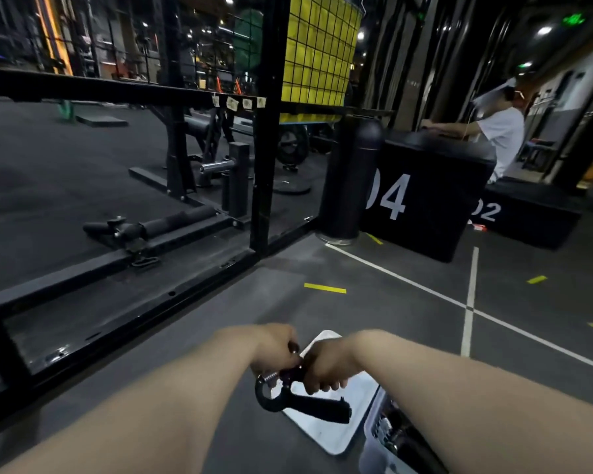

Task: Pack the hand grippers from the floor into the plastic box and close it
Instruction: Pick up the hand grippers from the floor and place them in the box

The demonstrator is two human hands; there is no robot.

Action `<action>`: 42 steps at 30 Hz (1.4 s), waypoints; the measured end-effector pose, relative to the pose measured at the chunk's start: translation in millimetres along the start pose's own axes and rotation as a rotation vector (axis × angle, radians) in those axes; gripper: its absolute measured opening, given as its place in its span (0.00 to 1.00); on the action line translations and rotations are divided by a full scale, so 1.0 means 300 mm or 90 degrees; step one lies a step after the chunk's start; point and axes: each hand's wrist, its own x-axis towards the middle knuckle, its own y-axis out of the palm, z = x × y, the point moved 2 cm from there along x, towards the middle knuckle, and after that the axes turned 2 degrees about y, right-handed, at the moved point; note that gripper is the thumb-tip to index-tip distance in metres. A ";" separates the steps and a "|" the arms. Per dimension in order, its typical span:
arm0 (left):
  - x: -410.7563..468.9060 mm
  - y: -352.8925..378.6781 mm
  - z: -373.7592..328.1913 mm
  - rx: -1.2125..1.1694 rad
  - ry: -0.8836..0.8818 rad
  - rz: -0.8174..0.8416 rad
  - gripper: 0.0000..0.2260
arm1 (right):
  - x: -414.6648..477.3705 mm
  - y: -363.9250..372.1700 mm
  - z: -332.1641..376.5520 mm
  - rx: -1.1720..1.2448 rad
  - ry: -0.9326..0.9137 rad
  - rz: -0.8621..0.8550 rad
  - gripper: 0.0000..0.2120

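- Clasped by both hands, a black hand gripper [303, 403] is held above the floor, just left of the plastic box [370, 449].
- One handle is wrapped by the curled fingers of the right hand [326, 369]; the spring end is pinched by the left hand [276, 348]. The second handle is left free and is pointed down toward the box.
- A pale lid [324, 436] is seen flat on the floor, touching the box's left side and directly beneath the gripper.
- Dark items are already seen inside the box; they cannot be made out clearly.
- Risk, as judged: if the grip is loosened too soon, the gripper is likely to be dropped onto the lid, not into the box.
- The free handle could be caught on the box rim, or fingers nipped near the spring.
- Both forearms are stretched forward and angled inward, so the hands are brought together left of the box.
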 end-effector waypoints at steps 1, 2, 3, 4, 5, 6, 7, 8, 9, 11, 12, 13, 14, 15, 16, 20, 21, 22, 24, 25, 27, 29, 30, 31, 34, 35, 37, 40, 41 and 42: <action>0.024 0.005 -0.005 0.000 0.003 0.022 0.12 | 0.002 0.014 -0.025 0.014 -0.010 -0.009 0.01; 0.047 0.009 -0.018 -0.006 0.009 0.046 0.12 | 0.004 0.024 -0.054 0.026 -0.017 -0.018 0.01; 0.071 0.014 -0.036 -0.014 0.020 0.066 0.12 | 0.005 0.030 -0.089 0.037 -0.022 -0.024 0.02; 0.092 0.017 -0.065 -0.021 0.030 0.079 0.12 | 0.005 0.031 -0.127 0.048 -0.023 -0.030 0.02; 0.111 0.022 -0.098 -0.024 0.041 0.084 0.13 | 0.006 0.029 -0.169 0.060 -0.022 -0.037 0.02; 0.134 0.025 -0.136 -0.016 0.050 0.083 0.13 | 0.006 0.023 -0.214 0.072 -0.017 -0.044 0.02; 0.159 0.032 -0.175 -0.004 0.061 0.077 0.13 | 0.008 0.018 -0.262 0.083 -0.009 -0.053 0.02; 0.187 0.042 -0.215 0.007 0.071 0.072 0.13 | 0.010 0.012 -0.313 0.093 -0.002 -0.062 0.03; 0.217 0.053 -0.255 0.013 0.078 0.069 0.12 | 0.014 0.006 -0.365 0.102 0.004 -0.072 0.04; 0.275 0.082 -0.323 0.020 0.086 0.066 0.12 | 0.023 -0.002 -0.465 0.119 0.005 -0.081 0.06; 0.301 0.097 -0.353 0.023 0.090 0.065 0.12 | 0.025 -0.004 -0.510 0.128 0.004 -0.079 0.06; 0.324 0.109 -0.381 0.027 0.095 0.062 0.13 | 0.024 -0.007 -0.554 0.138 0.007 -0.074 0.05; 0.345 0.119 -0.408 0.028 0.097 0.058 0.13 | 0.018 -0.012 -0.592 0.150 0.012 -0.063 0.04; 0.361 0.128 -0.437 0.024 0.100 0.054 0.13 | 0.010 -0.019 -0.628 0.163 0.017 -0.049 0.03; 0.379 0.137 -0.464 0.019 0.103 0.048 0.13 | -0.001 -0.029 -0.659 0.171 0.017 -0.035 0.02; 0.442 0.181 -0.559 -0.031 0.092 0.017 0.11 | -0.042 -0.084 -0.759 0.158 -0.013 -0.024 0.05; 0.457 0.190 -0.573 -0.048 0.085 0.003 0.11 | -0.048 -0.095 -0.782 0.161 -0.022 -0.027 0.05; 0.472 0.198 -0.583 -0.062 0.079 -0.011 0.11 | -0.053 -0.104 -0.805 0.166 -0.029 -0.029 0.06; 0.494 0.209 -0.601 -0.084 0.071 -0.031 0.12 | -0.058 -0.122 -0.848 0.177 -0.042 -0.027 0.07; 0.501 0.212 -0.607 -0.095 0.068 -0.041 0.12 | -0.056 -0.131 -0.867 0.180 -0.048 -0.027 0.06; 0.509 0.215 -0.623 -0.120 0.066 -0.067 0.09 | -0.056 -0.148 -0.898 0.173 -0.061 -0.033 0.04; 0.519 0.214 -0.637 -0.138 0.071 -0.099 0.08 | -0.056 -0.167 -0.916 0.169 -0.074 -0.043 0.05; 0.527 0.214 -0.643 -0.143 0.074 -0.116 0.08 | -0.056 -0.176 -0.922 0.173 -0.081 -0.047 0.06; 0.533 0.212 -0.649 -0.148 0.074 -0.132 0.08 | -0.055 -0.185 -0.928 0.178 -0.088 -0.049 0.06; 0.554 0.208 -0.666 -0.161 0.065 -0.159 0.05 | -0.043 -0.214 -0.953 0.167 -0.094 -0.055 0.06; 0.561 0.208 -0.674 -0.152 0.065 -0.159 0.04 | -0.034 -0.222 -0.963 0.150 -0.089 -0.056 0.08; 0.578 0.212 -0.692 -0.117 0.057 -0.146 0.04 | -0.018 -0.235 -0.989 0.114 -0.068 -0.051 0.11; 0.603 0.212 -0.731 -0.015 0.028 -0.122 0.06 | -0.001 -0.247 -1.026 0.070 -0.031 -0.024 0.09; 0.613 0.208 -0.746 0.019 0.017 -0.114 0.06 | 0.002 -0.252 -1.037 0.057 -0.021 -0.013 0.07; 0.623 0.202 -0.762 0.046 0.007 -0.107 0.07 | 0.004 -0.257 -1.048 0.048 -0.009 -0.003 0.07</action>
